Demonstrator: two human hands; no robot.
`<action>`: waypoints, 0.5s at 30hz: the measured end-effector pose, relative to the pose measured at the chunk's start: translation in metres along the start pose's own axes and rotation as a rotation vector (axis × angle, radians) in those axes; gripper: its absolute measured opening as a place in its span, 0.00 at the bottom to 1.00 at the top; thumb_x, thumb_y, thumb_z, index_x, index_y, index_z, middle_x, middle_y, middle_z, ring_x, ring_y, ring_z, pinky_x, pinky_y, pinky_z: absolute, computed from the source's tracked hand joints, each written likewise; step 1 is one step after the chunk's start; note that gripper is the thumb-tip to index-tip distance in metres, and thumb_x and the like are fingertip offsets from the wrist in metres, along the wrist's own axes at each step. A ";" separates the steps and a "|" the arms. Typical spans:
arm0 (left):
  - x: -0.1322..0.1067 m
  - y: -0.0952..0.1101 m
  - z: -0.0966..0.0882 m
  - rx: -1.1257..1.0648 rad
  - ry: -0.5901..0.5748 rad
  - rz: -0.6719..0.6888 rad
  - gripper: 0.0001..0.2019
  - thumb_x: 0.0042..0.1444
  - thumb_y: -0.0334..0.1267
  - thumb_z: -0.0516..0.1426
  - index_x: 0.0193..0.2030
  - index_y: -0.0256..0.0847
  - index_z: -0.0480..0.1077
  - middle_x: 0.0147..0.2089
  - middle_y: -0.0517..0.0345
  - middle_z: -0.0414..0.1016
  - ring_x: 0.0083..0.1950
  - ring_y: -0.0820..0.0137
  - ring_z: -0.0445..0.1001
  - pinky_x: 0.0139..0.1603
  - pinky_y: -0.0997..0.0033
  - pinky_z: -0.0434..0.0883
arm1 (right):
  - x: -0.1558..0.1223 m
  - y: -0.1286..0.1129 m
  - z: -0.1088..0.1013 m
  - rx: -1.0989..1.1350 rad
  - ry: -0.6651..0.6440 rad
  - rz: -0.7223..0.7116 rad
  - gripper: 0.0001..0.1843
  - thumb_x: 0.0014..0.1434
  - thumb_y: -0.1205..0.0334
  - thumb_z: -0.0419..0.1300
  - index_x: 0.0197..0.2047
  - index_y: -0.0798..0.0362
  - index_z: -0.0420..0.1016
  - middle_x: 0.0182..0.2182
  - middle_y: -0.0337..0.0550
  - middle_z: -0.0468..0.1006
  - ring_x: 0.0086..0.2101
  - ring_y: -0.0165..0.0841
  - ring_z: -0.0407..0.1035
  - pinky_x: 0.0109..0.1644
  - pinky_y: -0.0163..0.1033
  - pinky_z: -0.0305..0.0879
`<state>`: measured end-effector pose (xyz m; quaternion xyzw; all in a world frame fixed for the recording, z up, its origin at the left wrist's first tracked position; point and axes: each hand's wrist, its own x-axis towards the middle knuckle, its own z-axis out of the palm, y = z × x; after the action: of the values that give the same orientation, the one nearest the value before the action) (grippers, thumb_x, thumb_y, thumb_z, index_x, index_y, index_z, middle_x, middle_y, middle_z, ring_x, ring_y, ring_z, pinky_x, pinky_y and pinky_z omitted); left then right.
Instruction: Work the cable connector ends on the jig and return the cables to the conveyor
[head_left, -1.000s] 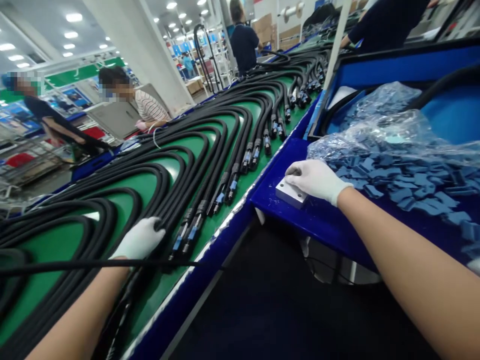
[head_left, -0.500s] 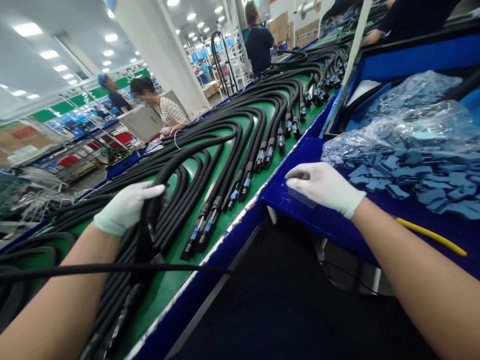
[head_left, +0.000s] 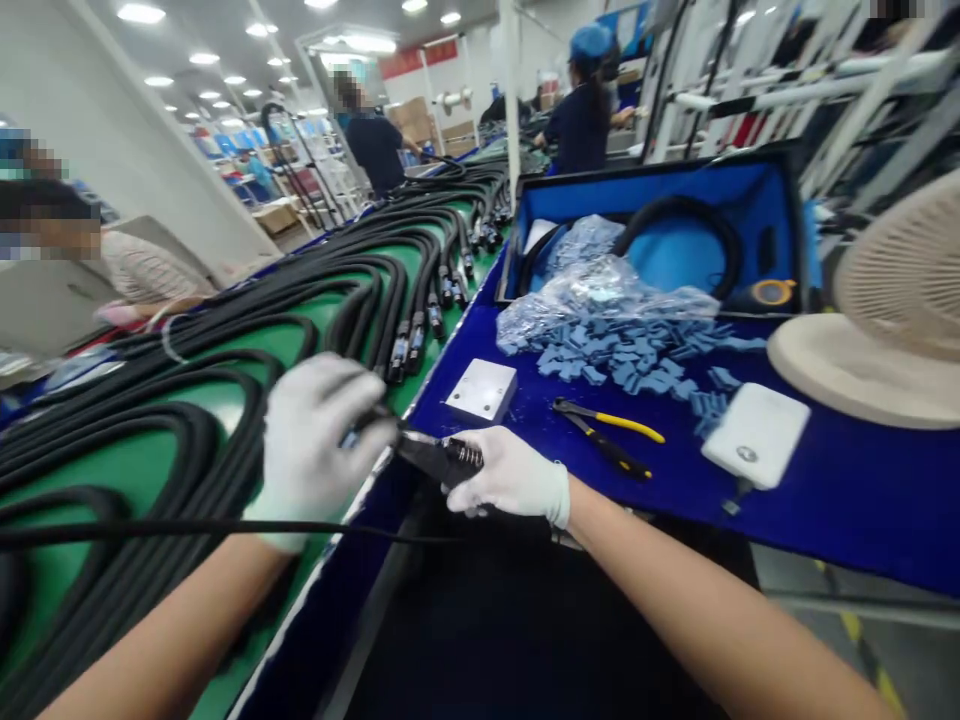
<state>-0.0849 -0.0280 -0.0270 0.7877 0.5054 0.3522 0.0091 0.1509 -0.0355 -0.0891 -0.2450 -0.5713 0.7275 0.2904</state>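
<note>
At the far left, a seated person in a striped knit top point(head_left: 142, 280) is cut off by the frame edge. Beside them, thick black corrugated cables point(head_left: 225, 352) lie in long, nested U-shaped loops on a green-topped table point(head_left: 195, 400), their ends running in a row toward the far end of the room.

The left hand point(head_left: 315, 445), in a white knit glove, is closed around the rear of a black cable connector point(head_left: 439, 458). Its fingers hide most of that end, though a small patch of blue shows beside them. The connector's body tapers to a ribbed metal tip point(head_left: 469, 455), and the right hand point(head_left: 510, 478), also gloved, is closed around that end, so the connector sits between the two hands, just above the table edge. A thin dark length of cable point(head_left: 225, 527) crosses in front of the left wrist; where it leads is hard to make out.

To the right, on a smooth blue table point(head_left: 660, 500), lie a square white plate point(head_left: 481, 390) and pliers point(head_left: 604, 425) with yellow and black handles. Beyond them spills a heap of small matte blue pieces point(head_left: 630, 360) from a crumpled clear plastic bag point(head_left: 600, 290). Behind sits a blue-lined case point(head_left: 652, 180) holding a coiled black cable point(head_left: 675, 235). Further right are a white rounded box point(head_left: 756, 435) and a cream fan point(head_left: 885, 320), cut off by the frame.
</note>
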 end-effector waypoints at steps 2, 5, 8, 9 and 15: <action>-0.012 0.008 0.020 0.046 -0.288 0.267 0.12 0.56 0.37 0.64 0.47 0.53 0.79 0.48 0.54 0.80 0.52 0.55 0.76 0.59 0.49 0.69 | -0.021 -0.015 -0.016 -0.188 -0.020 0.067 0.11 0.47 0.68 0.68 0.35 0.50 0.73 0.25 0.35 0.75 0.23 0.32 0.70 0.26 0.36 0.66; -0.018 0.022 0.047 -0.047 -0.384 0.202 0.10 0.63 0.36 0.57 0.47 0.50 0.79 0.46 0.53 0.80 0.46 0.61 0.78 0.49 0.59 0.74 | -0.051 -0.033 -0.041 -0.613 0.088 0.095 0.10 0.53 0.57 0.68 0.38 0.49 0.76 0.29 0.39 0.79 0.28 0.37 0.74 0.31 0.40 0.68; -0.007 0.037 0.059 -0.166 -0.348 -0.098 0.09 0.64 0.42 0.57 0.46 0.49 0.79 0.48 0.55 0.81 0.49 0.60 0.79 0.53 0.61 0.73 | -0.080 -0.034 -0.071 -1.189 0.487 0.125 0.18 0.58 0.45 0.65 0.39 0.53 0.78 0.37 0.52 0.81 0.40 0.46 0.75 0.44 0.47 0.69; -0.001 0.042 0.060 -0.184 -0.338 -0.180 0.10 0.63 0.44 0.58 0.46 0.49 0.79 0.48 0.57 0.82 0.50 0.60 0.79 0.54 0.61 0.73 | -0.088 -0.030 -0.080 -1.357 0.574 0.193 0.17 0.58 0.48 0.65 0.38 0.55 0.78 0.38 0.56 0.80 0.42 0.48 0.74 0.46 0.48 0.68; 0.035 0.055 0.060 -0.349 -0.376 -0.340 0.15 0.60 0.46 0.60 0.50 0.47 0.81 0.48 0.57 0.84 0.50 0.56 0.81 0.53 0.60 0.75 | -0.098 -0.006 -0.099 -1.428 0.707 0.266 0.05 0.58 0.63 0.58 0.32 0.53 0.74 0.32 0.51 0.77 0.34 0.41 0.72 0.37 0.42 0.65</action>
<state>0.0012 -0.0062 -0.0327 0.7297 0.5512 0.2751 0.2967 0.2898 -0.0356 -0.1035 -0.6530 -0.7385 0.0949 0.1383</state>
